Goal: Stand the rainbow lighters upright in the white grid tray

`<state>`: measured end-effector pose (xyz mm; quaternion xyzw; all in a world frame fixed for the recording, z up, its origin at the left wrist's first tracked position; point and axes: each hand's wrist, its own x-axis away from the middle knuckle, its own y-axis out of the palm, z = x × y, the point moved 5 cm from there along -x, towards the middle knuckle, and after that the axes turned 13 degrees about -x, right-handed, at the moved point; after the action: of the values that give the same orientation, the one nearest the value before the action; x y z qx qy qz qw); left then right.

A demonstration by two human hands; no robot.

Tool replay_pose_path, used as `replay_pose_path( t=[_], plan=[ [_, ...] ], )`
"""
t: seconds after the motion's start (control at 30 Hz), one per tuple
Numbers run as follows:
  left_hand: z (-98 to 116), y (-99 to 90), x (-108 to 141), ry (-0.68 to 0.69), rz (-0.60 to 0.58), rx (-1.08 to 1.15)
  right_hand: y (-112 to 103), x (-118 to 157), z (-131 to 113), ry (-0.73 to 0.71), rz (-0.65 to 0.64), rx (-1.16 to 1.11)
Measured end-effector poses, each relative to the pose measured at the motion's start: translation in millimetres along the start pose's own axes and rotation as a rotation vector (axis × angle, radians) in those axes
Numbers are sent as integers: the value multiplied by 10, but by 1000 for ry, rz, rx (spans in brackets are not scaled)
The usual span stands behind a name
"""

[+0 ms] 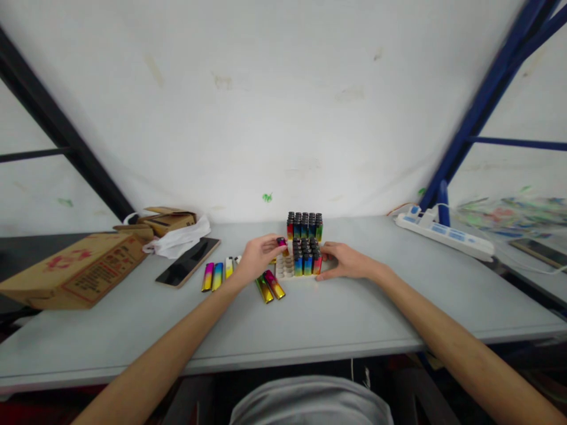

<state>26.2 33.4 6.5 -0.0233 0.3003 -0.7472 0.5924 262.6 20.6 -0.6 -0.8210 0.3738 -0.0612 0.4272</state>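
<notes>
Between the fingers of my left hand [260,255] is a lighter [282,242] with a dark top and a pink body, held over the left side of a pale tray with round holes [284,268]. Several upright lighters [307,260] with blue, green and red bodies fill the tray's right part. My right hand [339,261] is closed at the tray's right end, thumb and fingers against the edge and the end lighters. A second block of upright lighters [305,225] stands just behind. Two loose lighters [270,286] lie in front of the tray.
Left of my left hand lie several more lighters [212,277], partly hidden by my forearm. Farther left are a black phone [188,262], a white plastic bag [181,239] and cardboard boxes [80,268]. A white power strip [444,235] with cables sits at the right, near a blue frame post [469,136].
</notes>
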Motion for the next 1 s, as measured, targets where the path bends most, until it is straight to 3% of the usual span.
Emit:
replay_pose_path(
  t=[0.13, 0.3, 0.43, 0.6, 0.7, 0.87, 1.0],
  plan=[
    [5, 52, -23, 13, -53, -34, -1, -2, 8, 9, 3, 17],
    [28, 59, -32, 42, -27, -109, -8, 2, 5, 14, 2, 11],
    [23, 91, -44, 65, -105, -146, -2, 5, 22, 36, 1, 7],
    [117, 71, -60, 148, -145, -413, 23, -4, 47, 40, 25, 20],
    [129, -26, -52, 162, -212, -497, 37, -10, 48, 35, 45, 25],
    [-10, -365, -31, 153, -156, -777, 63, -24, 46, 67, 60, 71],
    [-130, -402, -9, 188, -309, -834, 63, -47, 5, 21, 76, 18]
  ],
)
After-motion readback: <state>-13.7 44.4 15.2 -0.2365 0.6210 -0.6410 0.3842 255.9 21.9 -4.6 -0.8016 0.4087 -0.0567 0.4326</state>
